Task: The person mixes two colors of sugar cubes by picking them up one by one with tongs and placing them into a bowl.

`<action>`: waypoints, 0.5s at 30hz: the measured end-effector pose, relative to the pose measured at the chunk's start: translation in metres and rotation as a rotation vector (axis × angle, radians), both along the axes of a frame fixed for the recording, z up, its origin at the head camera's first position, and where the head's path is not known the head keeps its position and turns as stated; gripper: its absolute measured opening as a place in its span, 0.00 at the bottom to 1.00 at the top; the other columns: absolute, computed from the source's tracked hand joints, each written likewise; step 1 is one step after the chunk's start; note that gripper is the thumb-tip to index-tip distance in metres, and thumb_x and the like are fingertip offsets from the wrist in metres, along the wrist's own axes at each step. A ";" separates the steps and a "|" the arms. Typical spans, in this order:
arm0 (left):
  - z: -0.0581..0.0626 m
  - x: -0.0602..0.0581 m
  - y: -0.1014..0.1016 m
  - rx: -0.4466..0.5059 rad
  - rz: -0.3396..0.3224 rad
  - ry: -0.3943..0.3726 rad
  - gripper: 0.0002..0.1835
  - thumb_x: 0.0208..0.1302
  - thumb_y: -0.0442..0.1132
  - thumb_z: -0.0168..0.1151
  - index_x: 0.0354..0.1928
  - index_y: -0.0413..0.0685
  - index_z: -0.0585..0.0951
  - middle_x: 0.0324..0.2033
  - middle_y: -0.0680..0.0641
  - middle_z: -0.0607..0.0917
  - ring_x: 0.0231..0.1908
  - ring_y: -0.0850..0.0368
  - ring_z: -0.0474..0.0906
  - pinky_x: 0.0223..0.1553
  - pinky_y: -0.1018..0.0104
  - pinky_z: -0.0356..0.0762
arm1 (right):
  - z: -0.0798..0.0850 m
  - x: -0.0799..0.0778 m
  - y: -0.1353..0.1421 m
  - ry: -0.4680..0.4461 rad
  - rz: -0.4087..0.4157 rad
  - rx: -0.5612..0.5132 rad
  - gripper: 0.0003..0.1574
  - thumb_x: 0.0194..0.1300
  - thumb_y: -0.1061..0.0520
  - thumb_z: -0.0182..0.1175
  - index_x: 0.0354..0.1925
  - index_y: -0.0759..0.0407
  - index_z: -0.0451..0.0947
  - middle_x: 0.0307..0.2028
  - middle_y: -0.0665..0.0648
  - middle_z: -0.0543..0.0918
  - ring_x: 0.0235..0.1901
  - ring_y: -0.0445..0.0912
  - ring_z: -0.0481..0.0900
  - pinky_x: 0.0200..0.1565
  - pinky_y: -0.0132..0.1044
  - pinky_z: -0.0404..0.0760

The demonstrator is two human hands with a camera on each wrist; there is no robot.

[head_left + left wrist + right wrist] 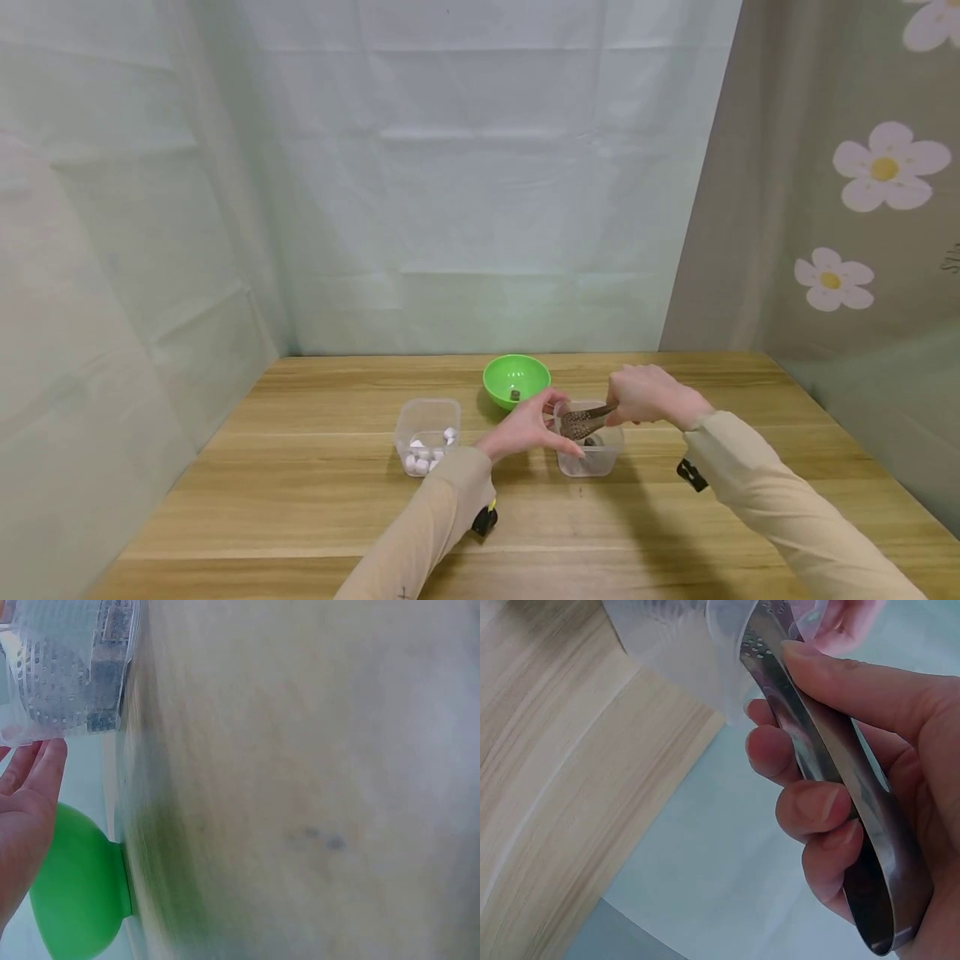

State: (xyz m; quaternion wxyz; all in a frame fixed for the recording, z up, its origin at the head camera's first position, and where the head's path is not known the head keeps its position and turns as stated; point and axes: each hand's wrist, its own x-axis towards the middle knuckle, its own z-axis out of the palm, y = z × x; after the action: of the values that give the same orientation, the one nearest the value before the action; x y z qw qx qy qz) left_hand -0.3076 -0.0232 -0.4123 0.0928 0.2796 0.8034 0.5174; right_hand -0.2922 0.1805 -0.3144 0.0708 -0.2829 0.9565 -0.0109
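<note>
My right hand [648,394] holds metal tongs [885,847], fingers curled round the handle with the thumb along one arm. The tongs' perforated ends reach down into a clear plastic container [587,467]. Small dark brown cubes [589,442] lie in that container; in the left wrist view they show through its wall. My left hand [525,429] grips the same container from its left side, thumb at the front and fingers behind. Whether the tongs pinch a cube cannot be seen. Just behind the left hand stands a green bowl [517,372] with a brown cube [515,395] inside.
A second clear container [427,410] with several white pieces [422,464] stands to the left on the wooden table [315,467]. Pale curtains [480,167] hang behind and at the sides. Each wrist carries a small black camera [691,475].
</note>
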 end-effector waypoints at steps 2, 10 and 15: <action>0.000 0.000 0.000 -0.003 0.000 -0.002 0.44 0.35 0.46 0.78 0.58 0.46 0.67 0.48 0.55 0.73 0.48 0.59 0.69 0.44 0.68 0.69 | 0.000 0.001 0.001 0.004 0.014 -0.002 0.11 0.51 0.51 0.66 0.17 0.51 0.79 0.08 0.44 0.71 0.10 0.37 0.66 0.14 0.30 0.60; -0.001 0.000 0.000 -0.001 -0.002 0.005 0.45 0.34 0.46 0.78 0.58 0.46 0.67 0.48 0.53 0.73 0.47 0.59 0.69 0.45 0.68 0.69 | 0.000 0.003 0.009 0.058 0.038 0.006 0.18 0.51 0.52 0.66 0.11 0.48 0.72 0.09 0.43 0.69 0.11 0.36 0.62 0.15 0.30 0.56; -0.002 0.000 0.000 0.004 -0.006 0.012 0.45 0.34 0.46 0.78 0.57 0.46 0.67 0.49 0.52 0.73 0.48 0.58 0.69 0.46 0.68 0.68 | -0.001 0.003 0.011 0.091 0.054 0.005 0.22 0.50 0.51 0.67 0.09 0.49 0.67 0.08 0.42 0.59 0.12 0.36 0.53 0.16 0.29 0.51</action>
State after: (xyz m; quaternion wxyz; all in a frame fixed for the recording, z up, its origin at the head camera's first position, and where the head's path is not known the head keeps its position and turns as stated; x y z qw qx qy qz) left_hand -0.3080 -0.0237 -0.4142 0.0891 0.2853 0.8021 0.5171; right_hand -0.2895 0.1915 -0.3157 0.0281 -0.3084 0.9508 0.0065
